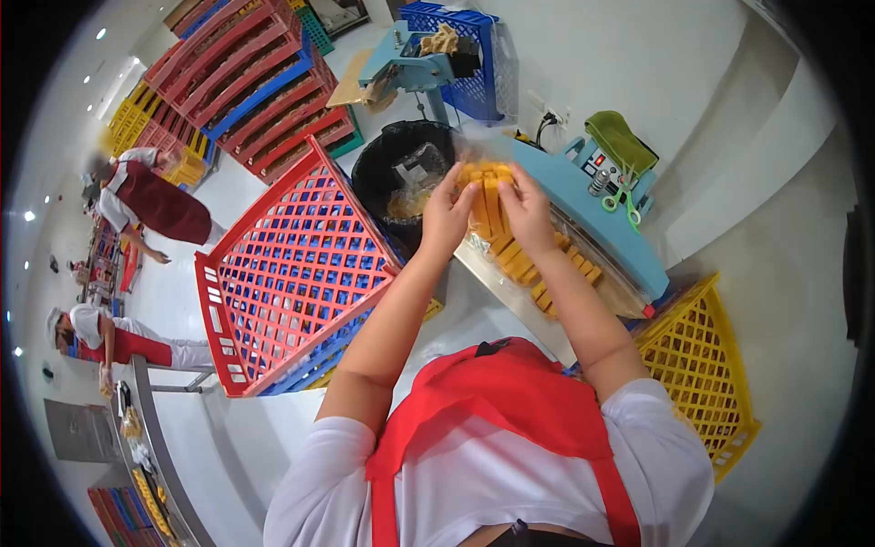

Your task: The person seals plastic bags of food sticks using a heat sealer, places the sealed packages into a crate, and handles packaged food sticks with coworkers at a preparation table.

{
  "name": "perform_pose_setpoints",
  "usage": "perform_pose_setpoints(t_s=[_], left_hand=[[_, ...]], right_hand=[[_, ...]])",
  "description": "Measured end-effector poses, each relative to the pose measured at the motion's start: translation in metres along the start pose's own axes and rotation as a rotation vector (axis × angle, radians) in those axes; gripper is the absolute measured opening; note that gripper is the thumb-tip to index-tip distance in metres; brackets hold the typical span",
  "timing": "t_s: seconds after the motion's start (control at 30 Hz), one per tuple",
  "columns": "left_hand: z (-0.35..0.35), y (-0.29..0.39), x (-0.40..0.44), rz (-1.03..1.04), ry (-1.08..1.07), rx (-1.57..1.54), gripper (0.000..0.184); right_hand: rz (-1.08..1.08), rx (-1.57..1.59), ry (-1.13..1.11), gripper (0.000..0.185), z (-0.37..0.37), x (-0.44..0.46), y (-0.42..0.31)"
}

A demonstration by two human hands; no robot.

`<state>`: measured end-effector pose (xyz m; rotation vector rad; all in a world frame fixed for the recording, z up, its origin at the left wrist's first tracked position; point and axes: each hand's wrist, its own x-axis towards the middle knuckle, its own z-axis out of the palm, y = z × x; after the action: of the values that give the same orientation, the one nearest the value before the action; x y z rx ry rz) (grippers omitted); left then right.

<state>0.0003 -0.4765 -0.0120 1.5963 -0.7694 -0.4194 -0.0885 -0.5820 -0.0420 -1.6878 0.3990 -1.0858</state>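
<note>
My left hand (446,215) and my right hand (527,211) are both closed on the sides of a clear plastic bag of yellow bars (489,202). The bars stand side by side inside it, their ends toward the top. Below my right hand, more yellow bars (519,265) lie in rows on the worktop, some looking wrapped in clear plastic. Just beyond the bag stands a light-blue sealing machine (576,202) with a red switch. Green-handled scissors (623,199) hang or rest on it, and a green cloth (622,141) lies over its back.
A bin lined with a black bag (374,169) stands left of my hands, beside stacked red crates (292,264). A yellow crate (700,365) is at the right. Another blue machine (412,68) stands behind. Two people in aprons (164,205) are at the far left.
</note>
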Motion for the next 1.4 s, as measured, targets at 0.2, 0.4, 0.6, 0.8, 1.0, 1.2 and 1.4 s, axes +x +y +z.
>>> perform_pose_setpoints(t_s=[0.2,0.4,0.6,0.8,1.0,1.2,1.4], left_hand=[[0.018,0.018,0.000,0.346,0.168,0.305,0.025],[0.014,0.032,0.000,0.358,0.110,0.402,0.021],[0.013,0.019,0.014,0.318,0.182,0.247,0.019],[0.009,0.030,0.005,0.400,0.210,0.337,0.018],[0.017,0.013,0.004,0.249,0.048,-0.016,0.013],[0.005,0.007,0.005,0.163,-0.273,-0.309,0.003],[-0.018,0.033,-0.019,0.194,-0.398,-0.390,0.004]], right_hand=[[-0.207,-0.240,0.050,0.025,-0.023,0.000,-0.041],[-0.192,-0.614,-0.037,0.020,-0.031,0.009,-0.050],[-0.160,-0.414,-0.009,0.021,-0.026,0.016,-0.045],[-0.134,-0.421,-0.018,0.020,-0.031,0.006,-0.059],[0.041,-0.058,-0.105,0.015,-0.050,0.008,-0.041],[0.326,0.264,-0.431,0.006,-0.063,0.012,-0.063],[0.052,0.241,-0.549,0.002,-0.051,0.005,-0.082]])
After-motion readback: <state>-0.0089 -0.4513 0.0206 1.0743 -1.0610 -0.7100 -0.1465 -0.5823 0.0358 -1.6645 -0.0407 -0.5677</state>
